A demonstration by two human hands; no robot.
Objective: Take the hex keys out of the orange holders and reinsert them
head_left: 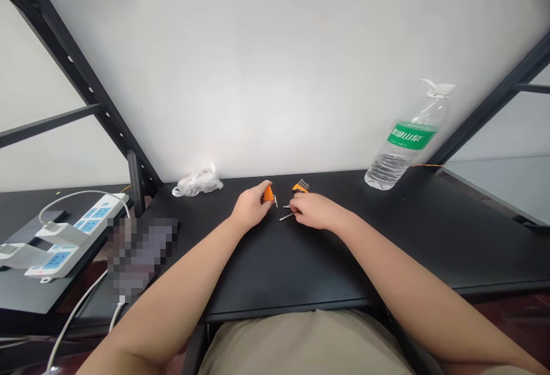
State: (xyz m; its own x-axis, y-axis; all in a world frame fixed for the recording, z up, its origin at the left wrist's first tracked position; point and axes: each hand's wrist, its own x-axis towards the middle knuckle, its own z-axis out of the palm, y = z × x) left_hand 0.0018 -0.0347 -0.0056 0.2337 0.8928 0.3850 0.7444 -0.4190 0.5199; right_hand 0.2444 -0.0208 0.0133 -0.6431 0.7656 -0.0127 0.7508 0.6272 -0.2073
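Note:
Near the middle of the black table, my left hand [252,205] is closed on an orange piece [268,193], with a small metal tip sticking out at its right side. To the right, my right hand [307,210] has its fingers pressed together on a thin metal rod [286,216] that points left. Another thin pointed metal piece [287,207] shows just above that rod, by the same fingertips. Behind my right hand lies an orange and black holder [299,188] with several metal prongs pointing up and right.
A large water bottle [401,140] stands at the back right. A crumpled clear plastic bag [198,182] lies at the back left. Left are a phone [148,255] with a cable and a white power strip [88,226] with chargers. Black metal frames rise on both sides.

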